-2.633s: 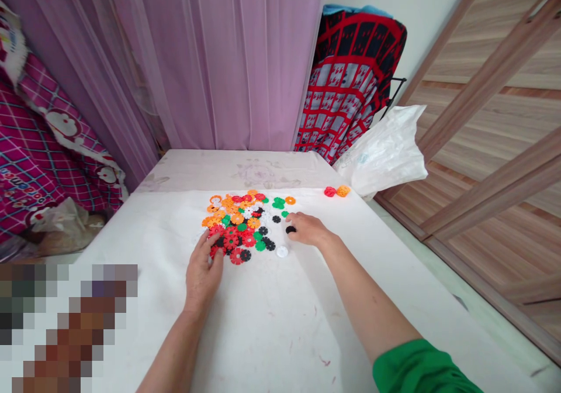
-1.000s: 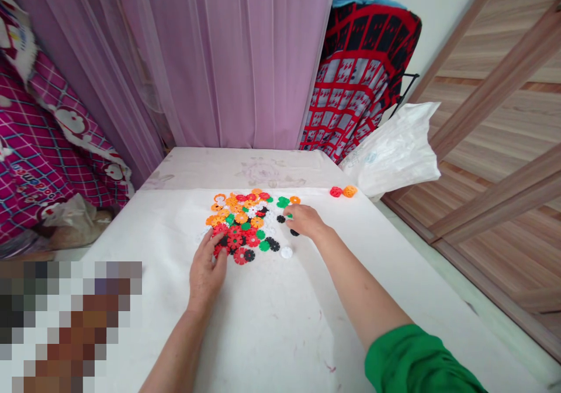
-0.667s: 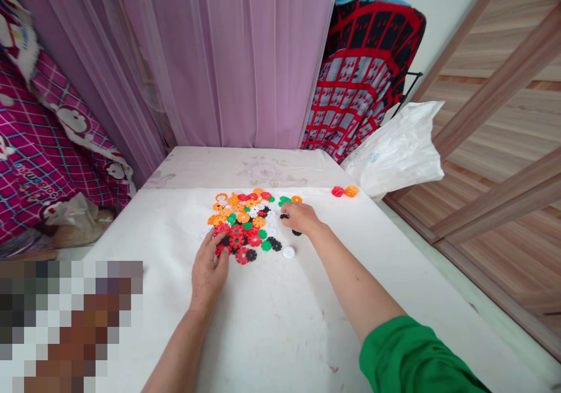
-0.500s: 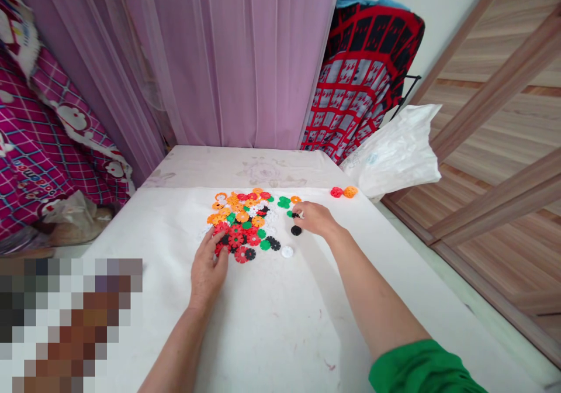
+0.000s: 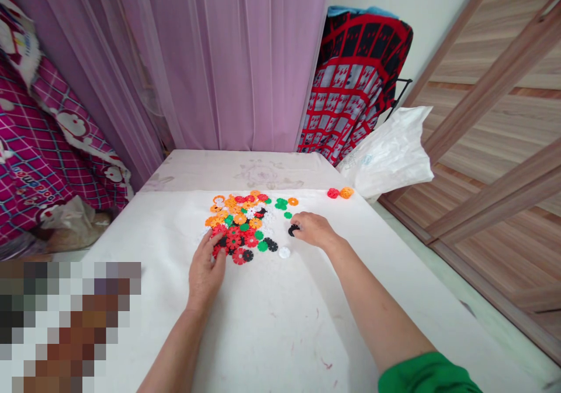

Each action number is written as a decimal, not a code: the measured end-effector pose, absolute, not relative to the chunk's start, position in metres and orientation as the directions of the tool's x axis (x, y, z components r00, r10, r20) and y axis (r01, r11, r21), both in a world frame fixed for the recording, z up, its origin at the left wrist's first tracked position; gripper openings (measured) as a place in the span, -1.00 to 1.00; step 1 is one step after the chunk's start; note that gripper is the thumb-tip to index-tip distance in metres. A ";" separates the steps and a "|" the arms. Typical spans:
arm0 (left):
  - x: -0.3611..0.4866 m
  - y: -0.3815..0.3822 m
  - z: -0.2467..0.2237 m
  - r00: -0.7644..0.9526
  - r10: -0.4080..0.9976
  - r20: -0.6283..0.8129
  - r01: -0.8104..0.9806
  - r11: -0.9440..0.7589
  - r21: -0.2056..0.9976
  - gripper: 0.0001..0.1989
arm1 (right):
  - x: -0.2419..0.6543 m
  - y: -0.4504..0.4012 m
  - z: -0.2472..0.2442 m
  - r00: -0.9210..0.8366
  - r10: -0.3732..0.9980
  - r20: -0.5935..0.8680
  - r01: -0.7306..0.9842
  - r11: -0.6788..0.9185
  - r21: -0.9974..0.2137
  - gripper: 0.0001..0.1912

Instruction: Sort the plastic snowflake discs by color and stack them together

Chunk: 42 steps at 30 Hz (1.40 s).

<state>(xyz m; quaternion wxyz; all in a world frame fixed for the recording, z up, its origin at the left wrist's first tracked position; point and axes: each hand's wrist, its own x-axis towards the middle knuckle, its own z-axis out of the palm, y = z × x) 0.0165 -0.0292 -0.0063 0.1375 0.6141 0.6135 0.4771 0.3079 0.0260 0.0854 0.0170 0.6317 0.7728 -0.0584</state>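
Notched plastic snowflake discs lie in a loose heap, with orange ones (image 5: 228, 206) at the back and red ones (image 5: 234, 238) at the front. My left hand (image 5: 205, 271) rests at the heap's left front, fingers spread over red and black discs. To the right of the heap, my right hand (image 5: 313, 230) has its fingertips closed on a black disc (image 5: 292, 230) at the table surface. A green disc (image 5: 288, 215) lies just beyond those fingers. Closer to me is a lone white disc (image 5: 284, 252).
A red ball (image 5: 332, 193) and an orange ball (image 5: 346, 192) sit together near the table's right edge. A white plastic bag (image 5: 390, 150) stands beyond that edge. The table (image 5: 272, 334) has a white cover, with a purple curtain (image 5: 236, 59) behind it.
My right hand has come down toward me from beside the green disc to the black disc, which its fingertips now grip. The left hand stays on the heap. The view has shifted slightly.
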 end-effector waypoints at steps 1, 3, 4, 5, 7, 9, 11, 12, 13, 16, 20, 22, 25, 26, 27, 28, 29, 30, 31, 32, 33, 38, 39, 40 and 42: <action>0.017 -0.030 -0.006 -0.209 0.885 0.416 0.620 -0.208 0.756 -0.61 | 0.308 0.026 0.086 -0.205 0.973 -0.106 0.978 0.198 -0.066 -0.72; 0.018 -0.030 -0.005 -0.211 0.886 0.414 0.618 -0.208 0.759 -0.61 | 0.308 0.024 0.087 -0.205 0.973 -0.108 0.977 0.197 -0.075 -0.70; 0.018 -0.031 -0.005 -0.211 0.886 0.414 0.618 -0.207 0.758 -0.61 | 0.308 0.024 0.089 -0.202 0.974 -0.101 0.977 0.193 -0.085 -0.69; 0.018 -0.031 -0.005 -0.214 0.885 0.414 0.619 -0.205 0.758 -0.61 | 0.308 0.023 0.090 -0.197 0.976 -0.090 0.977 0.189 -0.095 -0.68; 0.019 -0.031 -0.005 -0.220 0.883 0.415 0.619 -0.202 0.758 -0.61 | 0.305 0.021 0.094 -0.195 0.979 -0.065 0.976 0.188 -0.109 -0.70; 0.019 -0.031 -0.005 -0.225 0.880 0.418 0.615 -0.204 0.762 -0.62 | 0.297 0.018 0.097 -0.207 0.976 -0.069 0.974 0.199 -0.108 -0.73; 0.019 -0.031 -0.005 -0.223 0.881 0.416 0.610 -0.207 0.765 -0.63 | 0.285 0.015 0.098 -0.231 0.967 -0.103 0.970 0.220 -0.105 -0.76; 0.019 -0.031 -0.005 -0.221 0.883 0.414 0.608 -0.207 0.767 -0.63 | 0.278 0.013 0.098 -0.243 0.962 -0.124 0.967 0.231 -0.103 -0.78; 0.019 -0.031 -0.005 -0.221 0.885 0.410 0.605 -0.205 0.769 -0.63 | 0.271 0.011 0.098 -0.254 0.956 -0.144 0.965 0.241 -0.100 -0.80; 0.019 -0.032 -0.004 -0.227 0.885 0.407 0.600 -0.202 0.774 -0.63 | 0.251 0.006 0.098 -0.270 0.941 -0.204 0.963 0.265 -0.054 -0.77; 0.020 -0.032 -0.003 -0.229 0.879 0.418 0.607 -0.207 0.768 -0.63 | 0.232 0.005 0.099 -0.261 0.928 -0.267 0.961 0.275 0.014 -0.72; 0.021 -0.032 -0.003 -0.230 0.877 0.423 0.613 -0.207 0.763 -0.64 | 0.227 0.007 0.099 -0.264 0.927 -0.267 0.960 0.280 0.023 -0.71; 0.022 -0.031 -0.003 -0.240 0.873 0.425 0.617 -0.201 0.761 -0.64 | 0.226 0.012 0.099 -0.270 0.929 -0.252 0.958 0.286 0.028 -0.67; 0.022 -0.031 -0.003 -0.244 0.873 0.423 0.617 -0.197 0.762 -0.64 | 0.229 0.014 0.100 -0.262 0.934 -0.242 0.960 0.277 0.029 -0.65; 0.022 -0.031 -0.003 -0.247 0.873 0.421 0.617 -0.194 0.763 -0.64 | 0.233 0.016 0.101 -0.248 0.941 -0.229 0.965 0.262 0.031 -0.63; 0.022 -0.031 -0.003 -0.249 0.873 0.420 0.617 -0.192 0.763 -0.64 | 0.238 0.018 0.103 -0.231 0.949 -0.216 0.969 0.244 0.034 -0.62; 0.022 -0.031 -0.004 -0.249 0.872 0.421 0.617 -0.193 0.763 -0.64 | 0.245 0.020 0.104 -0.213 0.956 -0.202 0.974 0.225 0.039 -0.63; 0.022 -0.031 -0.004 -0.247 0.872 0.423 0.618 -0.194 0.762 -0.64 | 0.254 0.022 0.106 -0.193 0.963 -0.187 0.978 0.204 0.044 -0.65; 0.022 -0.032 -0.004 -0.244 0.872 0.424 0.618 -0.197 0.761 -0.64 | 0.263 0.024 0.108 -0.174 0.969 -0.175 0.982 0.184 0.043 -0.67; 0.022 -0.032 -0.004 -0.242 0.872 0.425 0.618 -0.199 0.761 -0.64 | 0.272 0.026 0.109 -0.155 0.974 -0.166 0.986 0.163 0.036 -0.68; 0.022 -0.032 -0.004 -0.242 0.872 0.425 0.617 -0.200 0.761 -0.64 | 0.281 0.027 0.110 -0.137 0.978 -0.158 0.990 0.143 0.023 -0.70; 0.022 -0.032 -0.004 -0.240 0.874 0.422 0.613 -0.201 0.764 -0.64 | 0.308 0.029 0.106 -0.092 0.986 -0.138 0.995 0.088 -0.037 -0.72; 0.022 -0.031 -0.004 -0.240 0.874 0.422 0.614 -0.200 0.764 -0.64 | 0.309 0.029 0.104 -0.094 0.986 -0.137 0.995 0.089 -0.040 -0.72; 0.022 -0.031 -0.004 -0.242 0.873 0.423 0.615 -0.200 0.763 -0.64 | 0.309 0.028 0.102 -0.099 0.985 -0.138 0.995 0.094 -0.044 -0.72; 0.021 -0.031 -0.005 -0.245 0.872 0.425 0.615 -0.199 0.763 -0.64 | 0.306 0.028 0.098 -0.118 0.983 -0.138 0.992 0.112 -0.052 -0.72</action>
